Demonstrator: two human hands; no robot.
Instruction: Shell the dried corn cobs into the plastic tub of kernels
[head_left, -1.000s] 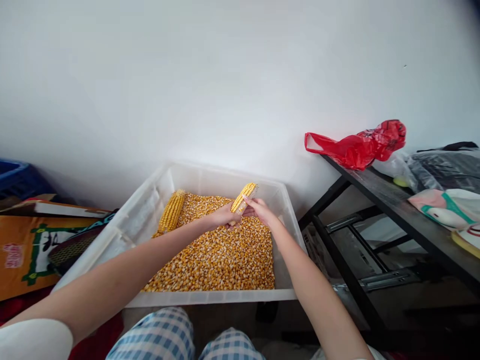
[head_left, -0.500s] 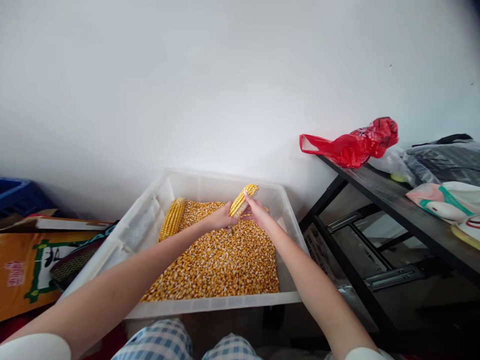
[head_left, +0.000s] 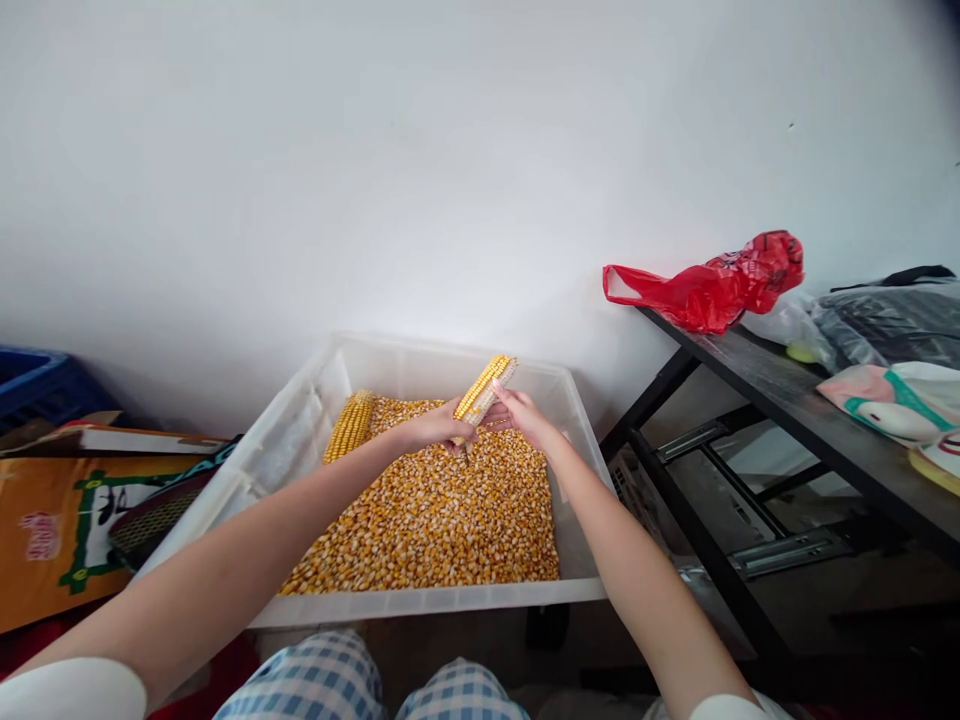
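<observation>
Between my hands, above the loose corn kernels, is a corn cob. Yellow kernels cover its upper left side, while a pale stripped strip shows on the right side. My left hand is closed round the cob's lower end. With the thumb on the stripped side, my right hand grips the cob from the right, its fingers partly hidden behind. A second cob, full of kernels, lies on the left part of the heap. All this sits in a translucent plastic bin.
To the right stands a black table bearing a red plastic bag and other bags. Left of the bin are an orange printed box, a racket and a blue crate. A white wall rises behind.
The cob has turned in my hands, so more of its pale stripped side shows. My right hand has shifted slightly right and down; my left hand still holds the lower end.
</observation>
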